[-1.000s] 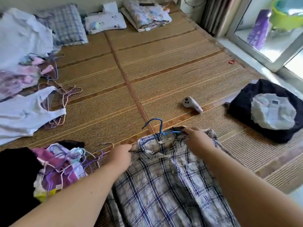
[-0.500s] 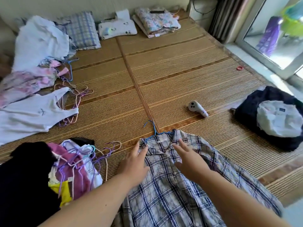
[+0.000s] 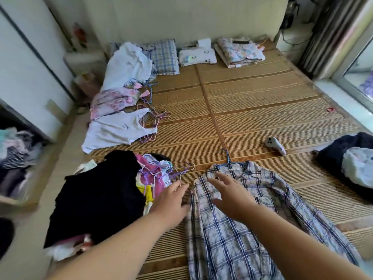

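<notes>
Nearby, hangered clothes crowd the plaid shirt.

**Cloth, Woven Mat, Coated Wire**

The plaid shirt is seen to be thin woven cloth, matt and finely crinkled. The blue hanger at its collar is formed of thin wire with a smooth coloured coating. The mat is woven of straw-like strips, ribbed and rough, with a dull sheen where light falls. The white handheld device is moulded of smooth, slightly glossy plastic. The black garment is of soft, matt cloth. The white tank top is made of smooth knit cloth. The loose hangers are of similar coated wire in pastel colours.
</notes>
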The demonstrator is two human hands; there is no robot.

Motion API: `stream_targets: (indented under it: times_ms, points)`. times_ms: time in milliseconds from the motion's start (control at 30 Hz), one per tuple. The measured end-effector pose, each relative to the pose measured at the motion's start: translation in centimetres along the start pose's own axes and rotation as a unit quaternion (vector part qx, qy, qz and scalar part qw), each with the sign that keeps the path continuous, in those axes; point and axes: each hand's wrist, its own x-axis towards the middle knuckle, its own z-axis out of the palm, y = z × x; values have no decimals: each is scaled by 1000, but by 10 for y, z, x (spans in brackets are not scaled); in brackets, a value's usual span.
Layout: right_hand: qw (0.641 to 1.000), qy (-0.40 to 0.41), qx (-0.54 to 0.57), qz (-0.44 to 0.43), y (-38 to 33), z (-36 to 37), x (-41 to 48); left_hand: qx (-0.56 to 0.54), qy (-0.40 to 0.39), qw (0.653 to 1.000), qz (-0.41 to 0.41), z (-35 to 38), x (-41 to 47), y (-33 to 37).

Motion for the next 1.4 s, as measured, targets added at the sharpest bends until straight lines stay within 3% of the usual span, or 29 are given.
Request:
stream_targets:
  times_ms: [200,333,600,833,1033,1267,1400]
  points:
    - [999,16,-5,-42,-95,0,33,-28,50,998,-18,-44,-39,-84]
    - [999,10,14,-35,-162,34,61,-28,36,999,-23,-60,-54,-164]
    - [981,-36,148,121,-258,141,105,7,-50,999,-7,-87,-27,-315]
    - [945,-29,229,232,-265,206,147,15,-97,995,-10,-56,10,-377]
    - [918,-16,302,257,-246,255,208,10,-120,992,-29,-10,52,-404]
    - [887,54,293,353,-229,286,262,-22,-118,990,-68,17,77,-426]
    - [902,13,253,350,-229,278,270,-32,-105,991,-73,9,71,-430]
